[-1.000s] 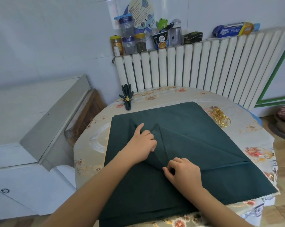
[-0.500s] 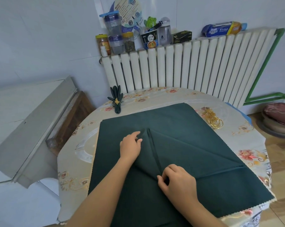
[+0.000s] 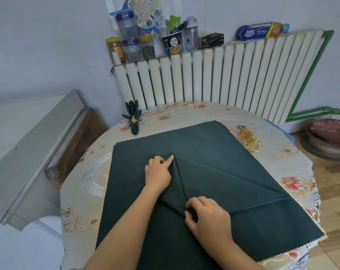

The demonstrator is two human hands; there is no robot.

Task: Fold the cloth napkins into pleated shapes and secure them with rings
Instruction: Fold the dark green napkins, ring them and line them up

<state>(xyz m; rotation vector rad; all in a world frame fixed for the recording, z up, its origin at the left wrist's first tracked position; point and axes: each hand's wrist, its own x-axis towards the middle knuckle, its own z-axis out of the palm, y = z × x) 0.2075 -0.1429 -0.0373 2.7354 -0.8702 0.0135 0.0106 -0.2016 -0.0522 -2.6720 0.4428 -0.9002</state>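
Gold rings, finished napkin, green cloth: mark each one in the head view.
gold rings (image 3: 250, 140): head view, middle of the loose pile on the table.
finished napkin (image 3: 134, 117): head view, just above its gold ring, below the fanned pleats.
green cloth (image 3: 214, 145): head view, flat bare part beyond the fold.

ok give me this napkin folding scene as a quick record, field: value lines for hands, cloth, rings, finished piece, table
left hand: left hand, index finger extended, pressing the far tip of the fold
right hand: right hand pinching the near end of the fold
cloth: dark green cloth napkin, spread flat, one long crease between the hands
rings: pile of gold metal rings, right of the cloth, untouched
finished piece: pleated green napkin in a gold ring, far left
table: round table with floral cover
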